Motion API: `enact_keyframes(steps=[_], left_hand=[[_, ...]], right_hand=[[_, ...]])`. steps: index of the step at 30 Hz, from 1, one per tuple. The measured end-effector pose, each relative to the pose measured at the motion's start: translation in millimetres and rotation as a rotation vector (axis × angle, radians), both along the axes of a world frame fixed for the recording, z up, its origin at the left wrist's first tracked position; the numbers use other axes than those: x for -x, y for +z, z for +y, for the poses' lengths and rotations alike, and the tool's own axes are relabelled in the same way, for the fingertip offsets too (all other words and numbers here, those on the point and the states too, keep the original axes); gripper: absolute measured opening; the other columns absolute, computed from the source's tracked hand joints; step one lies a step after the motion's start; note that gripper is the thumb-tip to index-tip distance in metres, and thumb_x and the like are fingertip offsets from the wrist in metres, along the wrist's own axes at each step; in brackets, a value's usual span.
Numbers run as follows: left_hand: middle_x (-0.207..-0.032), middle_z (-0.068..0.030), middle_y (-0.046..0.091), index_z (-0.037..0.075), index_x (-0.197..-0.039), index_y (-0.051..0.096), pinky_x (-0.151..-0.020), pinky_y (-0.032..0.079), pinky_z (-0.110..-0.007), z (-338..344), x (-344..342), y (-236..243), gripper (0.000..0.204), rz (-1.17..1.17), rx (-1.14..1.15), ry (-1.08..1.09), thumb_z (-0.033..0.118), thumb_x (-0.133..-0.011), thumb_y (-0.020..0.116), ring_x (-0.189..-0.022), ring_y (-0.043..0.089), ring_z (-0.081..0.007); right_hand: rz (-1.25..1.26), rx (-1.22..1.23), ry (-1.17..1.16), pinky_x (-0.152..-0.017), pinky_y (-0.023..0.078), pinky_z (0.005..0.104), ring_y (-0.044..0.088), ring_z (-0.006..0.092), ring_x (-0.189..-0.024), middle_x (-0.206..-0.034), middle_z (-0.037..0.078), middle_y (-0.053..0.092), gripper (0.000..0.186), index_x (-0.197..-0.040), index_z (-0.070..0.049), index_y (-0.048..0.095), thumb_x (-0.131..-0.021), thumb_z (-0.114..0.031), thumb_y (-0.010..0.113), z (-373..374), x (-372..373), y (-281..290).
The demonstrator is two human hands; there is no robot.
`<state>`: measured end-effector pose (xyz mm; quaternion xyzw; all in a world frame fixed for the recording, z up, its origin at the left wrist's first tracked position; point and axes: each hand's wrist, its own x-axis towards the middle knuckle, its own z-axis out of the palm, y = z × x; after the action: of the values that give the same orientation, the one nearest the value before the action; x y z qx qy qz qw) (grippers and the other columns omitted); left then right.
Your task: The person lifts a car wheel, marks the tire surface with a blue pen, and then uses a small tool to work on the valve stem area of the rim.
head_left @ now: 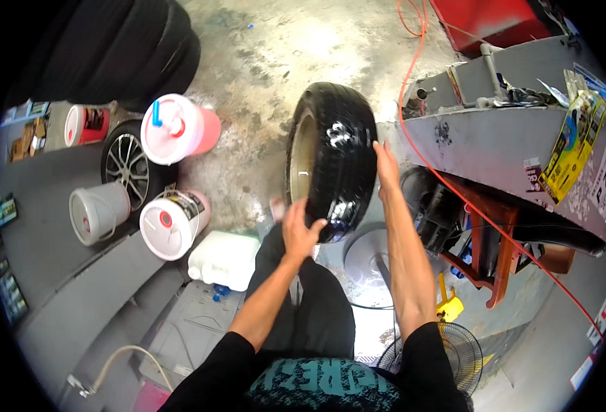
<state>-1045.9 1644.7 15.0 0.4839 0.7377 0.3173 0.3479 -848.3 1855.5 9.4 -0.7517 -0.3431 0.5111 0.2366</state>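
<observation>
Stained concrete floor [261,55], head view: four plastic buckets stand to your left, one pink-bodied [203,130], one white with a red cap [158,230], one plain pale grey [107,213] and one smaller red [95,126]. One spoked wheel [126,168], one white jug [224,262] and one orange hose [421,147] complete the count. One black tyre [344,151], ahead of your legs, lies between your two hands. Your left hand [300,230], half bent, thumb spread, meets its lower edge; whether it grips cannot be told. Your right hand [387,172], fingers extended, touches the tread's side. Rubber: glossy, grooved, ring-shaped.
</observation>
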Motion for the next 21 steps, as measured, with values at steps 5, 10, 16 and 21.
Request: enact_keyframes(steps=[5, 10, 16, 21], left_hand=[[-0.127, -0.0173, 0.066, 0.003, -0.139, 0.061, -0.108, 0.04, -0.051, 166, 47, 7, 0.07, 0.284, -0.082, -0.007, 0.038, -0.082, 0.083, -0.122, 0.057, -0.0397], [-0.136, -0.0209, 0.066, 0.003, -0.146, 0.056, -0.107, 0.046, -0.048, 419, 105, -8, 0.073, 0.048, 0.234, 0.04, 0.042, -0.089, 0.079, -0.122, 0.064, -0.0399], [-0.139, -0.0247, 0.063, -0.004, -0.147, 0.051, -0.111, 0.046, -0.041, 556, 159, -3, 0.079, -0.089, 0.158, -0.079, 0.045, -0.091, 0.079, -0.131, 0.06, -0.0317], [-0.148, -0.0182, 0.057, -0.001, -0.154, 0.045, -0.114, 0.042, -0.044, 524, 173, -17, 0.077, -0.153, 0.252, -0.026, 0.023, -0.091, 0.082, -0.133, 0.056, -0.0288]], right_hand=[[0.167, 0.005, 0.077, -0.115, 0.039, 0.0365, 0.051, 0.0243, -0.14, -0.154, 0.016, 0.054, 0.077, -0.165, -0.012, 0.033, -0.101, -0.038, 0.068, 45, -13, 21], [0.227, 0.081, 0.014, -0.117, 0.038, 0.0382, 0.052, 0.0266, -0.141, -0.152, 0.018, 0.055, 0.066, -0.16, -0.013, 0.045, -0.102, -0.036, 0.067, 11, 19, -28], [0.066, -0.129, 0.029, -0.114, 0.041, 0.0412, 0.056, 0.0377, -0.136, -0.143, 0.024, 0.06, 0.052, -0.149, -0.005, 0.056, -0.103, -0.03, 0.062, 136, 98, -32], [0.075, -0.153, 0.12, -0.111, 0.045, 0.0406, 0.06, 0.0362, -0.13, -0.138, 0.021, 0.064, 0.049, -0.149, -0.012, 0.057, -0.102, -0.023, 0.063, 302, 119, -30]])
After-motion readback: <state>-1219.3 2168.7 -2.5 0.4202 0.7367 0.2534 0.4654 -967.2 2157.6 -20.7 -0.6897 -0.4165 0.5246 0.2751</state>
